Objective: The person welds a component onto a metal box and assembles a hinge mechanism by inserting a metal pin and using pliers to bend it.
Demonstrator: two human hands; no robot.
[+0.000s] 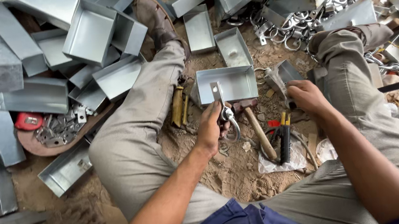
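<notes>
**Grey metal hasp held over an open tray**

Grey sheet metal lies everywhere on the dirt floor (pixel 234 172), as trays and boxes around a person who sits with the legs spread. The left hand (pixel 212 125) is closed around a hasp (pixel 222 106), a flat strip with a ring at its lower end. The strip points up and away from the person, so its long axis runs almost straight toward the open tray (pixel 227 85) just beyond the fingers. The top of the strip overlaps the near wall of that tray; whether it touches the wall, I cannot tell.

The right hand (pixel 305 96) is to the right, near but apart from the hasp. It is curled over a small metal part (pixel 279 77) beside the tray's right corner; what exactly it grips is hidden. The left hand is clearly the nearer one to the tray.

Between the legs lie a hammer (pixel 260 130) with a wooden handle and pliers (pixel 285 138). On the far left is a red tape measure (pixel 28 121) near a heap of small brackets (pixel 57 130).
</notes>
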